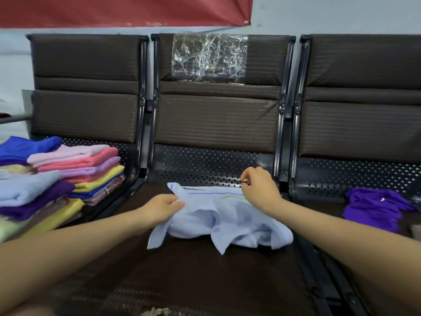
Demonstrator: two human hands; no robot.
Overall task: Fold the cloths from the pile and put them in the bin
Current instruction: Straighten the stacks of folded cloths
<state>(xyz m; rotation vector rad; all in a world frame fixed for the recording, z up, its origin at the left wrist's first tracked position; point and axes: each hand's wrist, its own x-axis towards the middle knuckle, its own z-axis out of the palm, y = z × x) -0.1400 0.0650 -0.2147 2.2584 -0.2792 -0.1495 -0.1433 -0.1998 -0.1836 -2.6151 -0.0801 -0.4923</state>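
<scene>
A light blue cloth (230,221) with thin blue and green stripes lies crumpled on the middle brown seat (193,274). My left hand (165,207) pinches its far left corner. My right hand (259,187) pinches its far right edge near the stripes. A stack of folded cloths (75,169) in pink, coral, lilac, yellow, blue and purple sits on the left seat. A crumpled purple cloth (376,208) lies on the right seat. No bin is in view.
Three joined brown padded seats with black perforated metal frames stand against a pale wall. A clear plastic sheet (209,57) is stuck to the middle backrest. A red banner (125,10) hangs above. A black metal divider (323,277) separates the middle and right seats.
</scene>
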